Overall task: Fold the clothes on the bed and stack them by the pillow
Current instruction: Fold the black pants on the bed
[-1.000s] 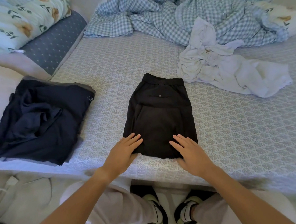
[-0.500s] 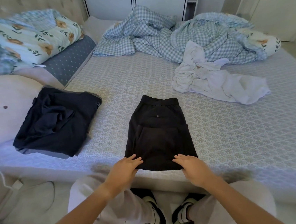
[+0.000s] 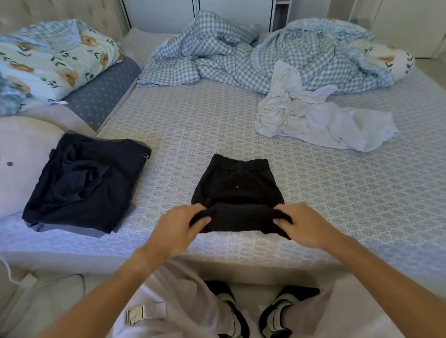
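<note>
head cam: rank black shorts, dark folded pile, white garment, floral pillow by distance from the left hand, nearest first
1. black shorts: gripped at the near hem by the left hand.
2. dark folded pile: to its left, by the round cushion.
3. white garment: far right, crumpled.
4. floral pillow: far left, at the headboard.

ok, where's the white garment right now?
Head view: the white garment lies crumpled on the bed's far right, against the checked duvet, beyond the black shorts.
</note>
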